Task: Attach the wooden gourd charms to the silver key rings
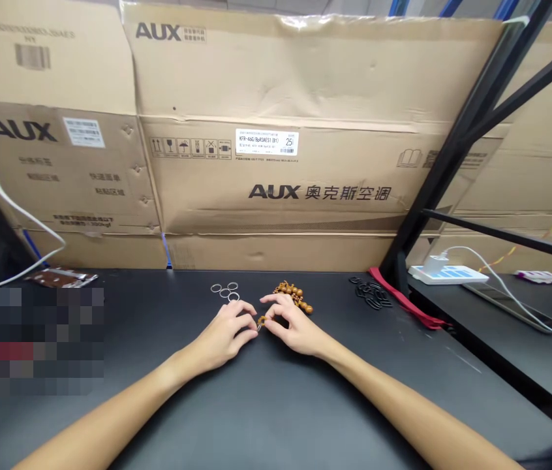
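Observation:
My left hand and my right hand meet on the black table, fingertips pinched together around a small brown bead with a metal ring between them. A pile of brown wooden beads lies just behind my right hand. Several loose silver key rings sit on the table just behind my left hand.
Large AUX cardboard boxes form a wall behind the table. Black ring-like parts and a red strap lie to the right near a black metal frame post. A white power strip sits beyond. A foil packet lies at the left.

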`<state>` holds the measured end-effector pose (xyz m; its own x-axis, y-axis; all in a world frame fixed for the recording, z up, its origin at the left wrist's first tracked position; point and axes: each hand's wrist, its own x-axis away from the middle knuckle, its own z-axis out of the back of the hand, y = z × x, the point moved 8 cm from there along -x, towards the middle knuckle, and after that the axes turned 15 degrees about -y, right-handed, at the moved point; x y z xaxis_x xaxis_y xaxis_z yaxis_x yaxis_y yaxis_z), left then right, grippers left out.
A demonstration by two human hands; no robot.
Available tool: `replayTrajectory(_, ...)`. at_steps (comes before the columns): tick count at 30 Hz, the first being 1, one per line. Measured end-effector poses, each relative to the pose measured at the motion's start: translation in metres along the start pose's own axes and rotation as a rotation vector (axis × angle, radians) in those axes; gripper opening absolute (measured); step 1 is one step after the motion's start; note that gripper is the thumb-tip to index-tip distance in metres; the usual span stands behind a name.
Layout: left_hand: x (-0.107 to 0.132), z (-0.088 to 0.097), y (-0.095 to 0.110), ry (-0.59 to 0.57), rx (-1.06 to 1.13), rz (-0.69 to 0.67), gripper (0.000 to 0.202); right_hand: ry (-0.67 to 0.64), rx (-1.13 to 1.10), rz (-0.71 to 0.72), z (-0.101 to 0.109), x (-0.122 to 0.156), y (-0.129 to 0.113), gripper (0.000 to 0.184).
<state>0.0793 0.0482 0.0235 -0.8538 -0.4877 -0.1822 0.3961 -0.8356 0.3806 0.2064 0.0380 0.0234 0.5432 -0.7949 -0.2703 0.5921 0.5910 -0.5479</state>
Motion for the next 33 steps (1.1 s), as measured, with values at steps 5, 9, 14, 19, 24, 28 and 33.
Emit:
replayTrajectory(5, 0.000, 0.001, 0.001, 0.025, -0.043, 0.014, 0.015, -0.039, -0.021, 0.025, -0.004, -0.001, -0.004, 0.008)
replayTrajectory(9, 0.001, 0.000, 0.000, 0.013, -0.013, 0.010, 0.013, -0.094, -0.097, 0.022, -0.007, -0.001, -0.004, 0.008)
replayTrajectory(14, 0.001, 0.003, 0.002, 0.005, 0.052, -0.019, 0.009, -0.155, -0.184, 0.011, -0.007, -0.002, 0.001, 0.010)
replayTrajectory(19, 0.000, 0.006, 0.000, 0.024, 0.150, 0.003, 0.009, -0.153, -0.285, 0.028, -0.005, -0.002, 0.004, 0.016)
replayTrajectory(24, -0.001, 0.007, -0.001, 0.041, 0.148, 0.011, 0.014, -0.116, -0.387, 0.008, -0.004, -0.004, 0.010, 0.023)
replayTrajectory(28, -0.001, 0.007, 0.001, 0.028, 0.108, 0.004, 0.016, -0.063, -0.438, -0.070, -0.002, -0.005, 0.021, 0.027)
replayTrajectory(33, -0.001, 0.010, 0.006, 0.034, 0.081, -0.036, 0.021, -0.045, -0.443, -0.120, -0.003, -0.005, 0.027, 0.022)
